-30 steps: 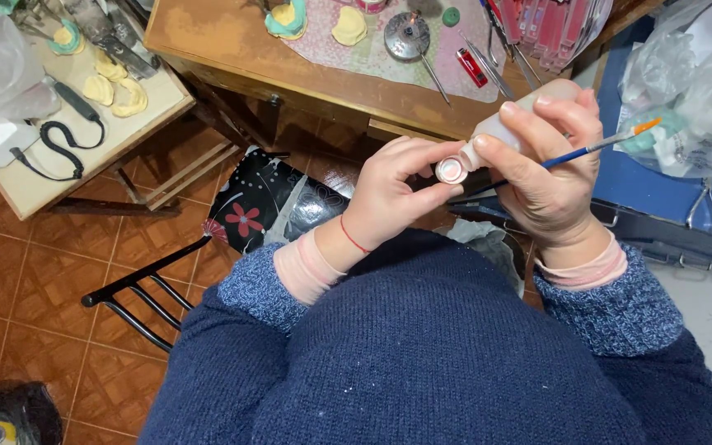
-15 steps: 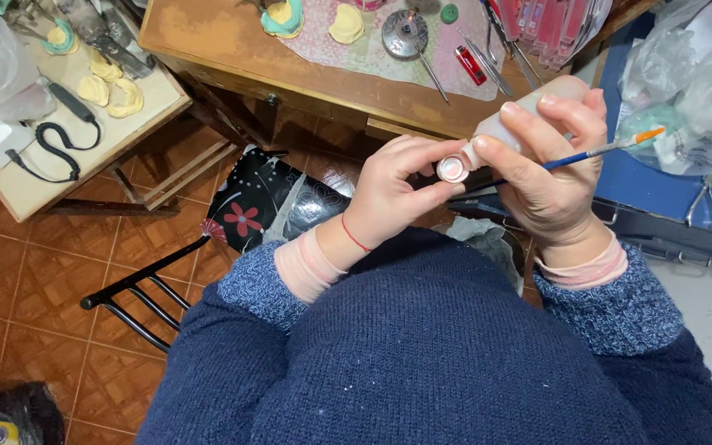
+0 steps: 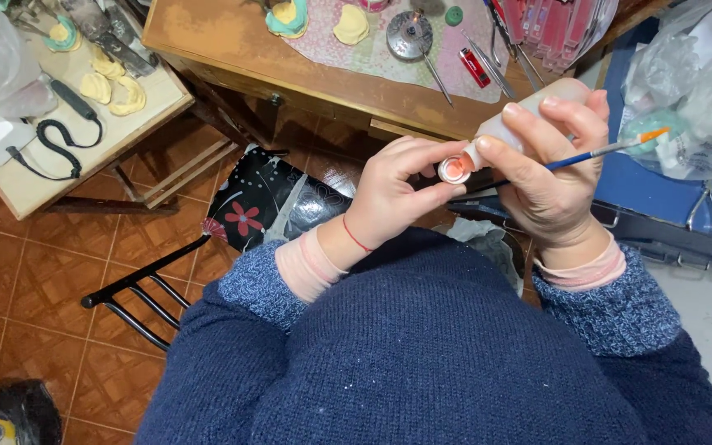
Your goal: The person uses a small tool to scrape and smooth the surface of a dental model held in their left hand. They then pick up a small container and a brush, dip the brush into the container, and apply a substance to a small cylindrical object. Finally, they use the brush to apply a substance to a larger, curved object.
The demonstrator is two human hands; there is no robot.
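Little shift: left hand (image 3: 401, 185) pinching small pot (image 3: 455, 170); right hand (image 3: 550, 169) gripping bottle (image 3: 529, 111) (brush (image 3: 611, 150) too)

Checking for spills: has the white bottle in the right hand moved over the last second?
No. The bottle is still tipped against the small pot held by the left hand, just below the wooden table's edge, as before.

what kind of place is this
Probably a home craft corner: a wooden table with small moulded figures and tools, a paintbrush in the right hand, and a tiled floor.
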